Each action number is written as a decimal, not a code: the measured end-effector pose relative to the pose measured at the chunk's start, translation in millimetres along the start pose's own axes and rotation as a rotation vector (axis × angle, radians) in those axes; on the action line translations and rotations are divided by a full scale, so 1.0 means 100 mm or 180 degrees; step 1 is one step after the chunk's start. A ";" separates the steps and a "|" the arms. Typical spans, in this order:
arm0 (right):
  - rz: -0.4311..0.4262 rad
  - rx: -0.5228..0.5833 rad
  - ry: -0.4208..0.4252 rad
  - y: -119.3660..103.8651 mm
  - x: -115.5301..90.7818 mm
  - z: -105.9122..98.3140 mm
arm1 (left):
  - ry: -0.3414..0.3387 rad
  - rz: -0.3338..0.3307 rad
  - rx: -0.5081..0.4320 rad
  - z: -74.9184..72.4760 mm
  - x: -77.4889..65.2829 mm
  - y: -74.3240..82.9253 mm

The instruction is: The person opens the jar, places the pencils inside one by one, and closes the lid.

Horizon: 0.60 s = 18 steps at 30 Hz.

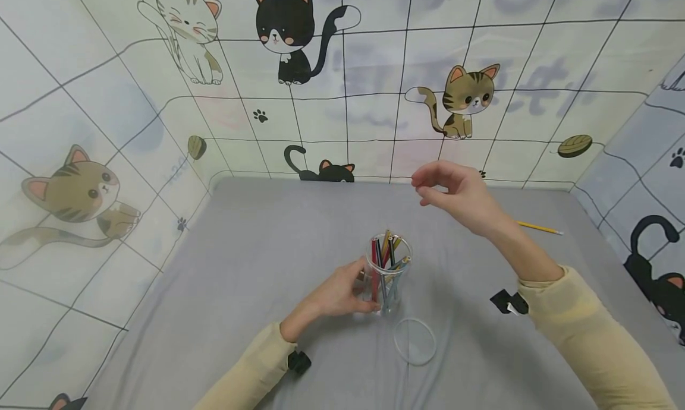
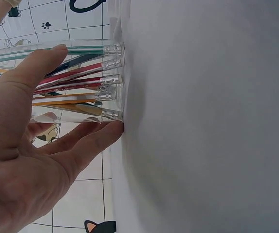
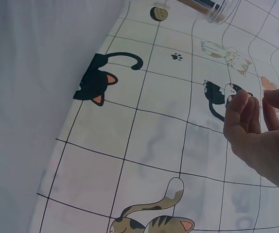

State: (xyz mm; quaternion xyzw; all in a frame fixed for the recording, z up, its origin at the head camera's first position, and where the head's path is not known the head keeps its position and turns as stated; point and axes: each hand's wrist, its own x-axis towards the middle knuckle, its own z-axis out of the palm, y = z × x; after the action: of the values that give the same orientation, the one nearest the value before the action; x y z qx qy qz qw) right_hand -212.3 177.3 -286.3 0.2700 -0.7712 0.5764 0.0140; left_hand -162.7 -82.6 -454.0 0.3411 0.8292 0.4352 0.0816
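My left hand holds a clear round jar near its base on the grey cloth. Several pencils stand inside, with red, dark and yellow barrels. In the left wrist view the thumb lies along one side of the jar and the fingers lie on the other; the eraser ends of the pencils point down. Raised above the table, up and right of the jar, my right hand has loosely bent fingers and nothing between them. The jar's rim shows at the top of the right wrist view.
A clear round lid lies on the cloth in front of the jar. One yellow pencil lies at the back right, beyond the right forearm. Cat-patterned sheets enclose the table at the back and both sides.
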 end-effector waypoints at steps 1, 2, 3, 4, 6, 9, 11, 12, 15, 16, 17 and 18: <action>0.0012 -0.0014 -0.0002 0.01 0.00 -0.01 | 0.0000 0.0000 0.0004 0.00 0.00 0.00; 0.0022 -0.0026 -0.0004 0.02 -0.01 -0.02 | -0.0002 -0.0004 0.0005 0.00 0.00 0.00; 0.0035 -0.0047 -0.0003 0.03 -0.01 -0.03 | -0.0005 -0.0004 0.0006 0.00 0.00 0.00; 0.0048 -0.0069 0.0001 0.04 -0.02 -0.04 | -0.0007 -0.0007 0.0004 0.00 0.00 0.00; 0.0073 -0.0114 0.0014 0.06 -0.03 -0.05 | -0.0011 -0.0013 0.0001 0.00 0.00 0.00; 0.0115 -0.0180 0.0039 0.09 -0.04 -0.09 | -0.0009 -0.0006 0.0001 0.00 0.00 0.01; 0.0141 -0.0205 0.0055 0.11 -0.05 -0.11 | -0.0008 0.0000 -0.0003 0.00 0.00 0.01; 0.0157 -0.0220 0.0065 0.12 -0.05 -0.12 | -0.0006 0.0003 -0.0002 -0.01 0.00 0.01; 0.0203 -0.0210 0.0087 0.15 -0.05 -0.15 | -0.0007 0.0013 -0.0006 -0.01 0.00 0.00; 0.0207 -0.0192 0.0095 0.16 -0.05 -0.16 | -0.0008 0.0015 -0.0003 -0.01 0.00 0.00; 0.0208 -0.0180 0.0100 0.18 -0.06 -0.17 | -0.0010 0.0015 -0.0002 -0.01 0.00 0.00; 0.0207 -0.0170 0.0101 0.19 -0.06 -0.17 | -0.0011 0.0016 0.0010 0.00 0.00 0.00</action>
State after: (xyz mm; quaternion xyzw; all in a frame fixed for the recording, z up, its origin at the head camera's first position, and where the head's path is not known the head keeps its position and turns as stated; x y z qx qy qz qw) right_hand -220.5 198.7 -298.9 0.2351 -0.7943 0.5600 0.0146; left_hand -163.2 -82.6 -453.7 0.3440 0.8289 0.4334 0.0814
